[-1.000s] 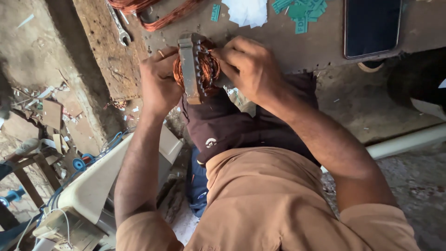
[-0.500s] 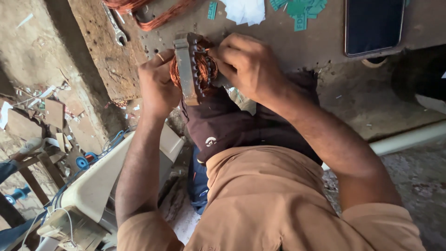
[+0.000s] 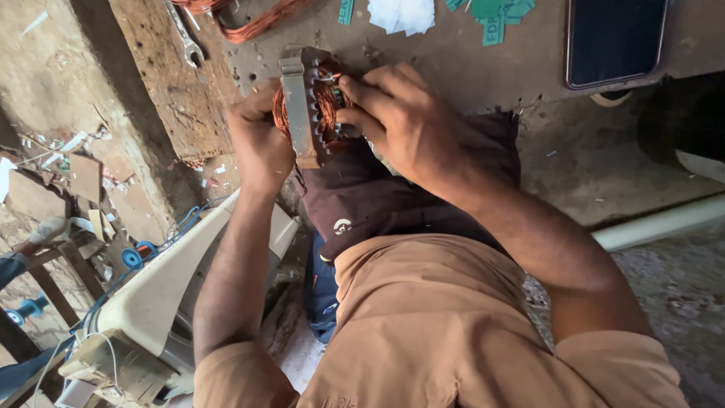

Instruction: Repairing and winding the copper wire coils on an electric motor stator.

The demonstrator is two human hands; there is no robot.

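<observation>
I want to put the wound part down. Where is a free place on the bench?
Bare bench surface lies between the white paper scraps and the dark phone, beyond the right hand. It is crowded at the wrench and the loose copper coil, near the left hand on the motor stator.

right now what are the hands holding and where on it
A motor stator with copper windings. The left hand grips its outer side; the right hand has fingertips on the windings at the opposite face.
</observation>
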